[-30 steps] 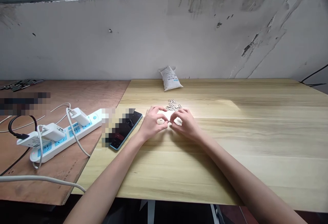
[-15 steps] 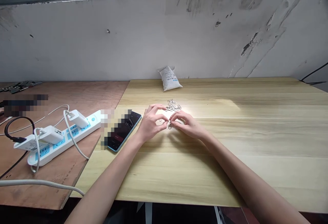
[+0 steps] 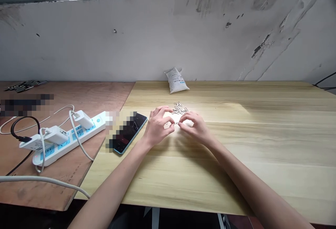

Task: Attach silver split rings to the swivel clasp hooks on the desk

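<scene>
Small metal clip [image 3: 176, 123], too small to make out its exact form, pinched between the fingertips of both hands, raised slightly above the worktop [image 3: 236, 162] at the point where the hands meet. Left hand [image 3: 158, 127] and right hand [image 3: 195, 127] narrow and curled inward, thumbs and forefingers converging, wrists well apart, forearms angled in from either side: a fine two-handed pinch, probably because a piece this small leaves no room for a fuller grip. Heap of similar small metal pieces [image 3: 179, 108] just beyond the fingertips, loose on the bare wood, apparently kept this close so that each piece lies within short reach. Bright patch of light on the worktop directly under and around the hands, likely making the tiny metal easier to see. Smartphone [image 3: 133, 131] lying flat just beyond the left hand, screen lit, partly obscured by pixelation; placement off to the side seems to keep it clear of the hands. Small white printed sack [image 3: 175, 80] well beyond the hands, at the far edge of the worktop against the stained wall [image 3: 168, 36]. Farther left of the hands, on a lower-toned plywood board [image 3: 105, 96], a white power strip [image 3: 98, 120] with two white chargers [image 3: 82, 119] plugged in, their cables trailing away, all set apart from the pale wood where the hands work.
</scene>
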Available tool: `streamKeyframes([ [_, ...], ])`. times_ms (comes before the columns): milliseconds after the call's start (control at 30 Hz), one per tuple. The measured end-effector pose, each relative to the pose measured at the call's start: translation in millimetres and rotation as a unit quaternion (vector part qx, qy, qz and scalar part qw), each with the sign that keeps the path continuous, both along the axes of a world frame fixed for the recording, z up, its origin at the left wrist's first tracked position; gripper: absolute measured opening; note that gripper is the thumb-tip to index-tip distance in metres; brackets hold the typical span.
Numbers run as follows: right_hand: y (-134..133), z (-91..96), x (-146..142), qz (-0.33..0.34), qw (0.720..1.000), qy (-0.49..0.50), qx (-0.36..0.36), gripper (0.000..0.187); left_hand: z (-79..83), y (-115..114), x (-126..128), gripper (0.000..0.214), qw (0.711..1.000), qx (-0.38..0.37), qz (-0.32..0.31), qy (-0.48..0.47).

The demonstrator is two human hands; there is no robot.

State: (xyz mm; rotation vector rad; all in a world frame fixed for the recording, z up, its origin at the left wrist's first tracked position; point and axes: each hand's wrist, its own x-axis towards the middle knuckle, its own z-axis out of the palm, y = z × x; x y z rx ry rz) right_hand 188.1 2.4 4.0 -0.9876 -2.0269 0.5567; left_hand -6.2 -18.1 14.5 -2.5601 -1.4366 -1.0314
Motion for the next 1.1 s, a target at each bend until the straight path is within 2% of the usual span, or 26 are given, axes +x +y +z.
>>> streamKeyframes([
  [100, -6, 1.7, -5, -0.015, 0.993, -0.055, 0.104, 0.012, -0.4, 0, 0, 0.008, 1.000, 0.009, 0.018, -0.009],
  [200, -9, 4.8, -4, -0.012, 0.988, -0.064, 0.137, 0.020, 0.4, 1, 0, 0.008, 0.999, 0.025, 0.026, -0.032],
  [300, -8, 6.1, -1, -0.014, 0.995, -0.034, 0.091, 0.017, 2.2, 0, 0, 0.009, 0.998, 0.034, 0.012, -0.048],
  [433, -4, 3.5, -1, 0.064, 0.998, 0.014, 0.002, 0.019, 6.3, -3, 2, 0.009, 0.996, 0.021, -0.017, -0.083],
  [533, 1, -0.1, 3, 0.099, 0.995, -0.008, -0.005, 0.023, 7.9, -3, 3, 0.008, 0.993, -0.011, -0.021, -0.118],
  [633, 7, -2.4, 11, 0.062, 0.988, -0.095, 0.108, 0.016, 6.0, 0, 2, 0.008, 0.990, -0.067, -0.021, -0.121],
  [733, 8, -0.4, 16, 0.001, 0.959, -0.165, 0.232, 0.010, 2.5, 3, 0, 0.008, 0.984, -0.129, -0.022, -0.120],
  [800, 3, 2.4, 13, -0.011, 0.942, -0.179, 0.285, 0.010, 0.9, 4, -1, 0.009, 0.982, -0.147, -0.021, -0.116],
  [967, -11, 4.5, -2, 0.025, 0.905, -0.220, 0.364, 0.016, 1.4, 6, -7, 0.009, 0.987, -0.146, -0.012, -0.064],
  [1100, -12, 4.0, -4, 0.020, 0.898, -0.208, 0.387, 0.017, 3.4, 6, -13, 0.009, 0.988, -0.143, -0.023, -0.045],
])
